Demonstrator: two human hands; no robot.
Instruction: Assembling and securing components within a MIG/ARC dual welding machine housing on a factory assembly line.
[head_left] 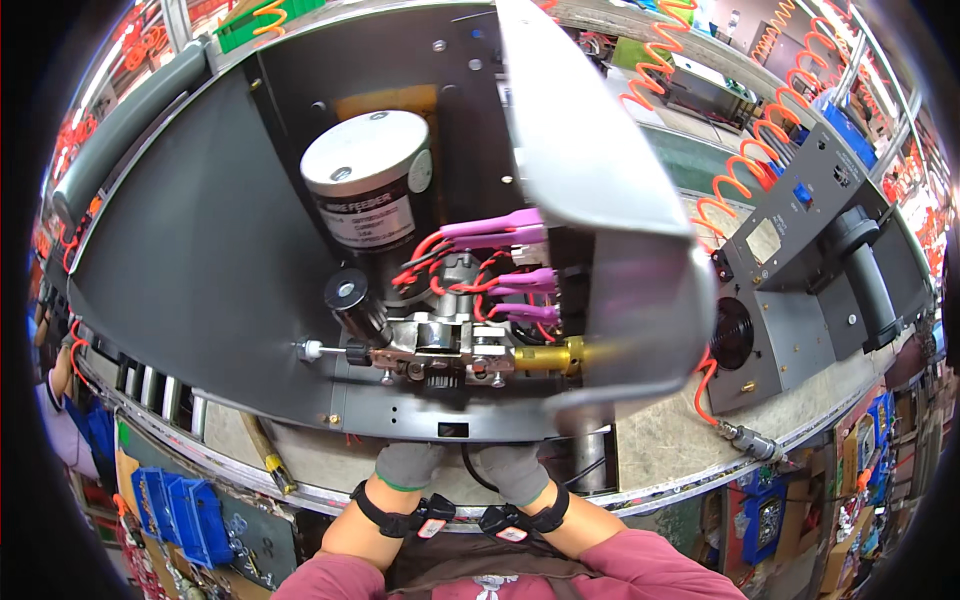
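Observation:
A large dark grey metal housing (200, 240) stands open in front of me on the bench. Both my left hand (408, 464) and my right hand (514, 472), in grey gloves, reach under its near lower edge; the fingers of both are hidden there. Inside the housing sit a cylindrical motor (365, 165) with a white cap and a printed label, a metal roller mechanism (435, 342), a black knob (350, 298) and a brass fitting (545, 357). Red wires end in purple sleeves (500, 230) at its right. A pale side panel (600, 140) is partly smeared by motion.
A second grey housing (785, 285) with a dark handle stands at the right, near an air tool (752, 442) on an orange hose. Rollers (170, 395) and a yellow-and-black bar (268, 455) lie at the left. Blue parts bins (182, 515) sit below the bench edge.

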